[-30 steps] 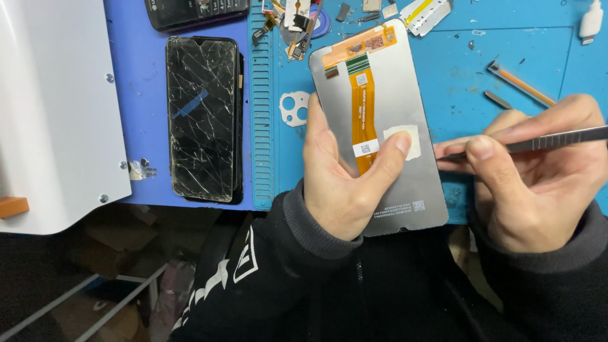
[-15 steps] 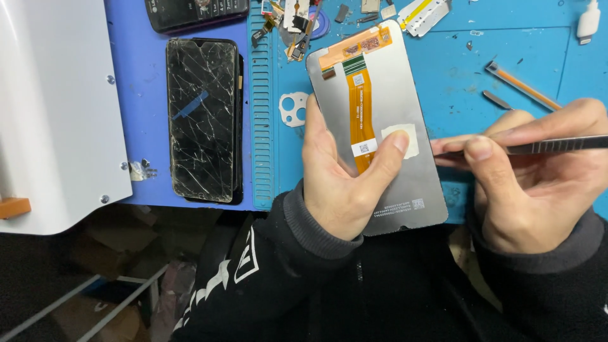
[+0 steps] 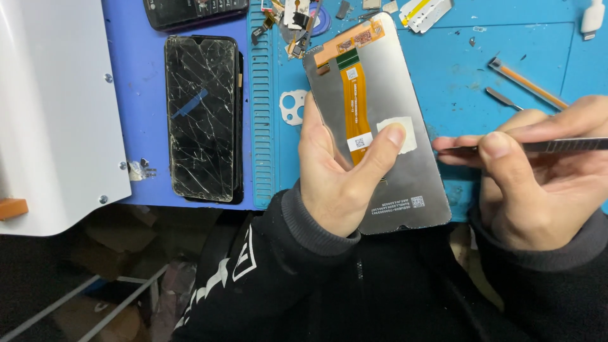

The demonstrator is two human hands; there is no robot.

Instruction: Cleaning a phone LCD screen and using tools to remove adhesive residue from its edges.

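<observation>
My left hand [image 3: 345, 171] holds a grey phone display panel [image 3: 405, 177] face down, with its orange flex cable [image 3: 351, 101] running down the back. The thumb presses on a pale square patch [image 3: 399, 134] beside the cable. My right hand [image 3: 538, 177] pinches a thin metal tool [image 3: 557, 145] horizontally, its tip close to the panel's right edge.
A phone with a shattered black screen [image 3: 202, 117] lies on the blue mat [image 3: 481, 63]. A white machine housing [image 3: 50, 107] fills the left side. Small parts, a white camera-hole piece [image 3: 293, 106], a dark phone [image 3: 190, 9] and two more tools [image 3: 525, 82] lie at the back.
The panel and both hands have shifted very slightly; the metal tool's tip has edged a little closer to the panel's right edge.
</observation>
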